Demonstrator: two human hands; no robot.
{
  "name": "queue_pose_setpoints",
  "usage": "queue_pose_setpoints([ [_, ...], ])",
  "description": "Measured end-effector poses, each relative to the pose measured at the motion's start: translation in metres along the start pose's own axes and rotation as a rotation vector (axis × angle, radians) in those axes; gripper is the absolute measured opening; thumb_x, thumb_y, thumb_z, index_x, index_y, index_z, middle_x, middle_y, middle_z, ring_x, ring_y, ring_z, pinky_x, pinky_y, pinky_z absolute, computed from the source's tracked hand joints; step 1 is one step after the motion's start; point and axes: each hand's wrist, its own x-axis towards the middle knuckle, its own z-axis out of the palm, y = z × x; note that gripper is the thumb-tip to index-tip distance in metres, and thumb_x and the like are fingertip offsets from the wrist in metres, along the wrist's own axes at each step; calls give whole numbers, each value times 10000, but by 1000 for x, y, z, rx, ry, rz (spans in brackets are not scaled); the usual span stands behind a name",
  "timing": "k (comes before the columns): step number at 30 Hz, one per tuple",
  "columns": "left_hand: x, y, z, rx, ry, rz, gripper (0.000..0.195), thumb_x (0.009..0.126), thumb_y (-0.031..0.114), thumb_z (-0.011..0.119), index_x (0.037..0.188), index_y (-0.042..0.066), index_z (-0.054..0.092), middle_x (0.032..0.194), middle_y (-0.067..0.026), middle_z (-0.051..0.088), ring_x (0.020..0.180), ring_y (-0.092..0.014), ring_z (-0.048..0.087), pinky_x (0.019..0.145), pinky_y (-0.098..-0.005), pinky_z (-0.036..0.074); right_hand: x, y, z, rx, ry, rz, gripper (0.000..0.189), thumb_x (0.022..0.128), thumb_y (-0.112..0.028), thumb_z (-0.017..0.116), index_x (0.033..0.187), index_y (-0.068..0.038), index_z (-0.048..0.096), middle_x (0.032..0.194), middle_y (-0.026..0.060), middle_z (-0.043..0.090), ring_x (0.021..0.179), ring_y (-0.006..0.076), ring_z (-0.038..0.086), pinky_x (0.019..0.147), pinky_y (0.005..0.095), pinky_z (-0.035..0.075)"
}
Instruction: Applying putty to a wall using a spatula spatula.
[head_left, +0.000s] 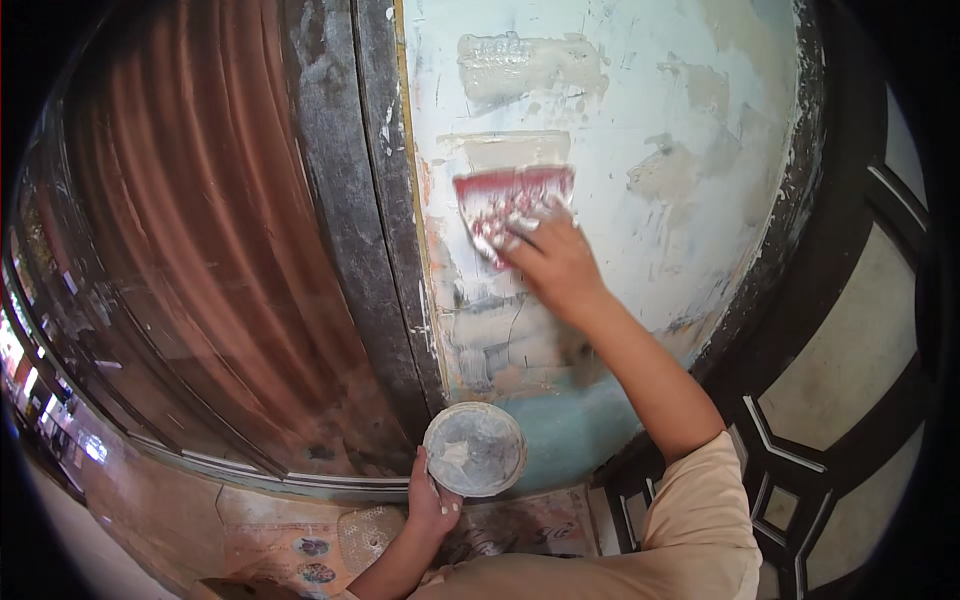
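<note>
My right hand grips a red putty spreader, smeared with white filler and blurred, its wide edge upward against the pale painted wall. Just above that edge lies a smooth beige band of filler; a rougher wet patch sits higher up. Low in front of me, my left hand holds a round, shallow grey container by its left and lower rim. A small lump of pale filler lies in it.
A dark wooden frame borders the wall at left, with a brown curtain behind glass. Dark panelled woodwork stands at right. Printed sheeting covers part of the floor below, beside a honeycomb-patterned piece.
</note>
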Motion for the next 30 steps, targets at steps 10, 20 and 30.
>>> queue_pose_setpoints([
  [10, -19, 3, 0, -28, 8, -7, 509, 1028, 413, 374, 1367, 41, 455, 1391, -110, 511, 1280, -262, 487, 1119, -400, 340, -9, -21, -39, -8, 41, -104, 230, 767, -138, 654, 987, -203, 679, 1159, 26, 634, 1110, 249, 589, 1017, 473, 429],
  [20, -22, -6, -7, -29, 27, -17, 499, 1029, 409, 374, 1361, 47, 461, 1379, -107, 521, 1268, -261, 497, 1107, -398, 356, -13, -7, 7, -32, -29, -28, 223, 777, -111, 633, 991, -174, 642, 1083, 33, 626, 1113, 241, 566, 1044, 472, 402],
  [30, -31, 3, -4, 15, 31, 31, 520, 1031, 426, 351, 1370, 45, 449, 1391, -112, 509, 1281, -263, 484, 1112, -403, 348, 17, -29, -27, -23, 11, -65, 236, 786, -144, 627, 1019, -173, 655, 1149, 36, 626, 1150, 240, 551, 1042, 462, 384],
])
